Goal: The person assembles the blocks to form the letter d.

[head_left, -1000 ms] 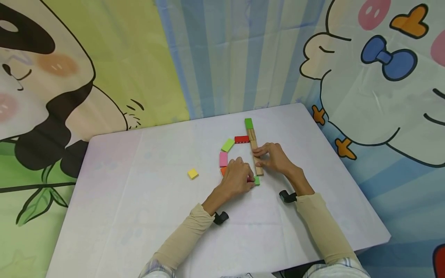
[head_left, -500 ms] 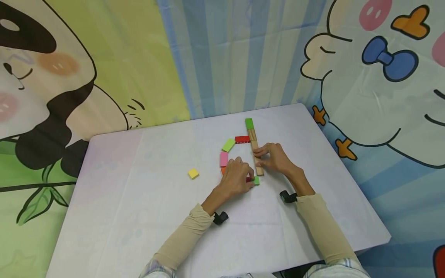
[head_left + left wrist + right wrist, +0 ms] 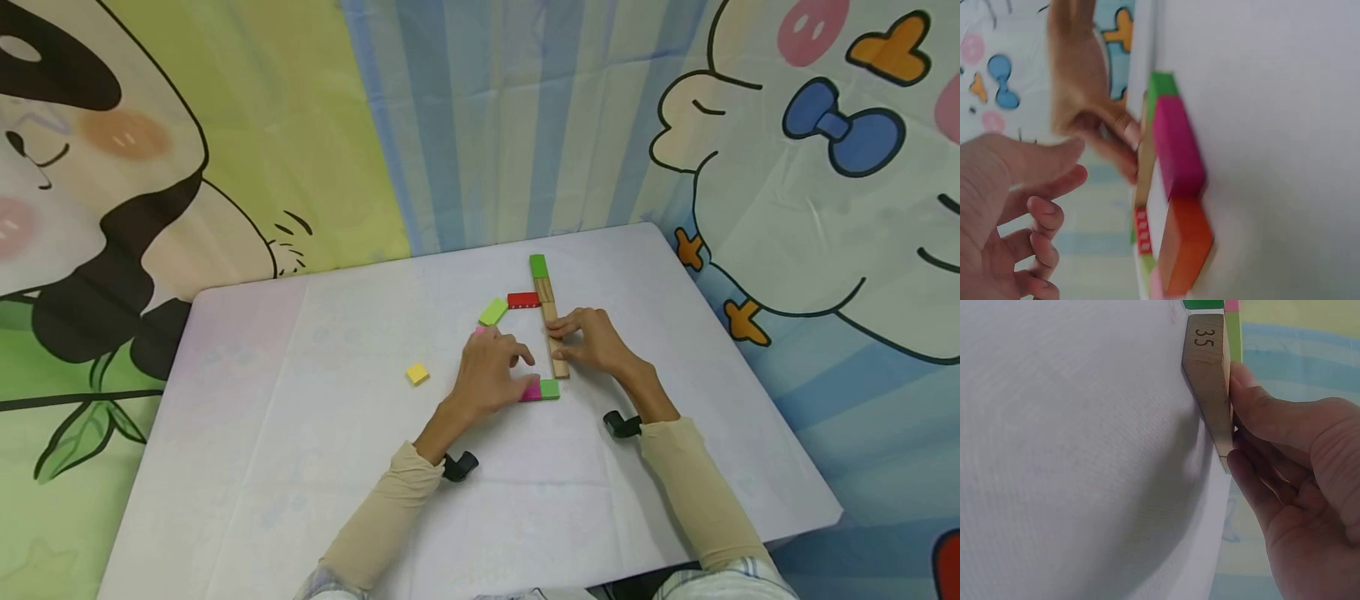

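Note:
My left hand (image 3: 486, 371) hovers over the left side of a block outline, with thumb and fingers apart and loosely bent around nothing. Near its thumb, a magenta block (image 3: 532, 390) lies end to end with a small green block (image 3: 550, 389). An orange block (image 3: 1186, 247) adjoins the magenta one in the left wrist view; in the head view it is hidden under the hand. My right hand (image 3: 596, 343) rests its thumb and fingertips on top of a row of wooden blocks (image 3: 550, 312). The nearest wooden block's end (image 3: 1205, 339) bears the number 35.
A green block (image 3: 538, 266) tops the wooden row. A red block (image 3: 523, 300) touches the row's left side, followed by a lime block (image 3: 493, 312) and a partly covered pink block (image 3: 480, 330). A yellow block (image 3: 417, 373) lies apart on the white table (image 3: 300, 467).
My left hand has let go of the magenta block and moved left and slightly up, its fingers spreading. The right hand has stayed on the wooden row.

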Available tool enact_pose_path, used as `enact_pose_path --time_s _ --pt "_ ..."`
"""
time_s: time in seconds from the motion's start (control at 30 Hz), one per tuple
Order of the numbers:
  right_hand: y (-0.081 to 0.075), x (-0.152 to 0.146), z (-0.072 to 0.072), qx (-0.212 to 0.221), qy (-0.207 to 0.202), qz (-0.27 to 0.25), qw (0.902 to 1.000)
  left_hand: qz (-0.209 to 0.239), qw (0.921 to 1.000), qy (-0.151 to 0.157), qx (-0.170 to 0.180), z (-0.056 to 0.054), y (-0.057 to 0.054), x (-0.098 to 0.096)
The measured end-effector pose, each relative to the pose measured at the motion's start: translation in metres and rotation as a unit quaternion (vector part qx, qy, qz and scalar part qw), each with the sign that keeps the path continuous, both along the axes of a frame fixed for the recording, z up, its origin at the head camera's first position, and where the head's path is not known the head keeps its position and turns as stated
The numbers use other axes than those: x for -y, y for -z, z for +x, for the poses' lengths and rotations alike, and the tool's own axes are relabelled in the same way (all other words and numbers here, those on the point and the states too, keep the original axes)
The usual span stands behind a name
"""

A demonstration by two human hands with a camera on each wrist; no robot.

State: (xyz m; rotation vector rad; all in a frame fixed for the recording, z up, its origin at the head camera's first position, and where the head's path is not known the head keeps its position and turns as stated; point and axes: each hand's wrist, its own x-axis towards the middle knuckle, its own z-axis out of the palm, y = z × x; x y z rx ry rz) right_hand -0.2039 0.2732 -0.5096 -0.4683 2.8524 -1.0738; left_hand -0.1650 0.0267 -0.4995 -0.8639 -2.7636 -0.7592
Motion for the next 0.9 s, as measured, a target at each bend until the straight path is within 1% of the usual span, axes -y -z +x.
enact_pose_path --time_s 0.1,0.2,0.27,0.4,0.5,0.57,0.63,0.77,0.9 --pt "-0.001 0.001 -0.002 0.002 0.001 -0.001 1.0 0.029 0.9986 -0.044 0.008 -0.004 -0.007 0.026" --pt "-0.001 0.002 -0.003 0.002 0.004 0.001 1.0 0.032 0.9964 -0.078 0.012 -0.005 -0.008 0.058" --pt "0.0 0.002 -0.003 0.006 0.005 0.003 1.0 0.025 0.9953 -0.092 0.015 -0.003 -0.007 0.08" --pt "0.001 0.002 -0.002 0.016 0.009 0.006 0.9998 0.019 0.9933 -0.109 0.033 0.004 -0.003 0.124" --pt "0.001 0.001 -0.001 0.02 0.01 0.003 0.9997 0.016 0.9914 -0.118 0.054 0.011 0.001 0.15" --pt "0.001 0.0 -0.001 0.019 0.012 0.003 0.9997 0.01 0.9909 -0.118 0.064 0.013 0.003 0.16" --pt "0.0 -0.001 0.0 0.019 0.013 0.004 0.9997 0.006 0.9904 -0.115 0.076 0.015 0.007 0.167" --pt "0.0 0.0 -0.001 0.023 0.013 0.004 0.9996 0.014 0.9893 -0.11 0.095 0.015 0.014 0.172" --pt "0.001 0.002 -0.001 0.02 0.012 0.0 0.9997 0.025 0.9909 -0.101 0.085 0.012 0.02 0.172"
